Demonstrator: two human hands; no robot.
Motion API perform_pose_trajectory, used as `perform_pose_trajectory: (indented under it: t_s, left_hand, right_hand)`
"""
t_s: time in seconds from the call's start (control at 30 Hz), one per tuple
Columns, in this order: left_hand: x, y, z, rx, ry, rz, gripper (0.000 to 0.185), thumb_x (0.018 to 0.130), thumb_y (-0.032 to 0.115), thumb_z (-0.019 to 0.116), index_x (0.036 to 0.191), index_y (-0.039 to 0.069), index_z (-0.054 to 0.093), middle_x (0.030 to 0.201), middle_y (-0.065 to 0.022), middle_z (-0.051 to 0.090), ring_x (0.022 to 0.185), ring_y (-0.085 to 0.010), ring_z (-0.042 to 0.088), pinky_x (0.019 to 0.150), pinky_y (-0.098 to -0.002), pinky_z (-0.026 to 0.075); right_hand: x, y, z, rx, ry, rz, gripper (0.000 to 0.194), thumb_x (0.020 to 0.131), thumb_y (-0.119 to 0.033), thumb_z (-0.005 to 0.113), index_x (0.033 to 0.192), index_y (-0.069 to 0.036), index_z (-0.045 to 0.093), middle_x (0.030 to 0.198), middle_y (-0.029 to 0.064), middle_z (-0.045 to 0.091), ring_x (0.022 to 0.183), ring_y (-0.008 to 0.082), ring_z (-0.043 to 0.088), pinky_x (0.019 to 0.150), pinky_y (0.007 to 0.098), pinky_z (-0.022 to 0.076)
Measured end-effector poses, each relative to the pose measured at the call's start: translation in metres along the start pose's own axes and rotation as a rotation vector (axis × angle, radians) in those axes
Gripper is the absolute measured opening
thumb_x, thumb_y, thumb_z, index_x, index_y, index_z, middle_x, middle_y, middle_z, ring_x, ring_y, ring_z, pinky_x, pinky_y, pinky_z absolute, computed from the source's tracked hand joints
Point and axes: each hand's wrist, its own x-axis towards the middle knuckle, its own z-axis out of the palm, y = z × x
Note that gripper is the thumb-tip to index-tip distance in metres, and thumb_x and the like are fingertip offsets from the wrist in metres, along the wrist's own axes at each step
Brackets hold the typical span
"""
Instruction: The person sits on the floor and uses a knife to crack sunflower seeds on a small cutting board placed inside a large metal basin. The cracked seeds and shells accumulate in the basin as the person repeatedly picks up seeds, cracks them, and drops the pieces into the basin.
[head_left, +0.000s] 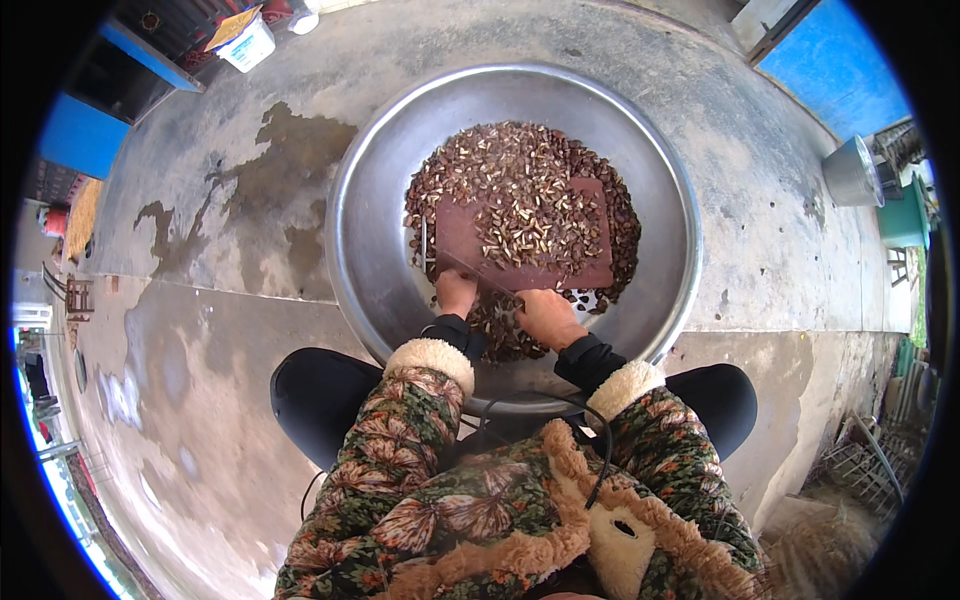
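A reddish-brown cutting board (540, 279) lies in a large round metal basin (375, 187). Chopped pieces with pale cut faces (525, 225) cover much of it, and more dark brown pieces (622, 232) surround it. My right hand (549, 318) is closed round the handle of a knife, whose thin blade (484, 277) points up and left over the board's lower left part. My left hand (455, 292) is at the board's lower left edge beside the blade, fingers curled; whether it holds a piece is hidden. A metal handle (424, 244) shows at the board's left side.
The basin stands on a concrete floor (765, 247) between my bent knees. A wet patch (292, 165) spreads to its left. A white bucket (247, 45) stands at upper left; a metal pot (853, 174) and a green tub (902, 214) are at right. A black cable (609, 442) crosses my lap.
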Motion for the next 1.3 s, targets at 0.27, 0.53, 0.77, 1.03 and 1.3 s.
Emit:
perform_pose_trajectory:
  t_s: [0.27, 0.53, 0.77, 1.03, 1.3]
  left_hand:
    - [-0.011, 0.024, -0.004, -0.257, -0.049, -0.168, 0.015, 0.085, 0.008, 0.068, 0.089, -0.007, 0.069, 0.070, -0.0155, 0.069, 0.055, -0.0248, 0.069, 0.044, -0.0344, 0.055]
    - [-0.010, 0.027, -0.003, -0.203, -0.093, -0.103, 0.019, 0.087, 0.013, 0.068, 0.091, -0.005, 0.069, 0.072, -0.0145, 0.069, 0.053, -0.0240, 0.068, 0.044, -0.0337, 0.054]
    - [-0.004, 0.013, 0.001, -0.059, -0.089, -0.055, 0.039, 0.085, 0.037, 0.068, 0.087, -0.001, 0.073, 0.066, -0.0167, 0.069, 0.058, -0.0286, 0.070, 0.061, -0.0396, 0.055]
    - [-0.001, 0.015, 0.001, -0.190, -0.052, -0.112, 0.022, 0.083, 0.019, 0.067, 0.087, -0.002, 0.073, 0.066, -0.0149, 0.069, 0.058, -0.0253, 0.071, 0.060, -0.0371, 0.055]
    - [-0.007, 0.020, -0.003, 0.008, -0.099, 0.010, 0.027, 0.086, 0.020, 0.069, 0.091, -0.006, 0.071, 0.073, -0.0152, 0.071, 0.055, -0.0240, 0.069, 0.051, -0.0352, 0.054]
  right_hand:
    - [-0.003, -0.002, -0.001, -0.114, 0.003, -0.040, 0.028, 0.083, -0.024, 0.064, 0.106, -0.007, 0.067, 0.089, 0.0201, 0.069, 0.088, 0.0384, 0.067, 0.079, 0.0484, 0.0535]
    - [-0.003, -0.001, 0.002, -0.088, 0.102, -0.109, 0.019, 0.084, -0.016, 0.058, 0.083, -0.001, 0.069, 0.081, 0.0239, 0.069, 0.079, 0.0403, 0.069, 0.073, 0.0488, 0.0564]
    - [0.009, 0.002, 0.017, -0.087, 0.026, -0.006, 0.019, 0.083, -0.015, 0.057, 0.090, -0.002, 0.070, 0.084, 0.0245, 0.068, 0.083, 0.0422, 0.068, 0.076, 0.0502, 0.0547]
    - [0.024, -0.013, 0.009, 0.052, 0.025, 0.092, 0.023, 0.083, -0.019, 0.062, 0.091, 0.001, 0.071, 0.094, 0.0270, 0.069, 0.095, 0.0407, 0.068, 0.083, 0.0474, 0.0545]
    - [0.013, -0.008, 0.011, -0.069, 0.042, 0.034, 0.021, 0.081, -0.014, 0.057, 0.082, 0.002, 0.070, 0.085, 0.0271, 0.068, 0.083, 0.0425, 0.069, 0.075, 0.0478, 0.0564]
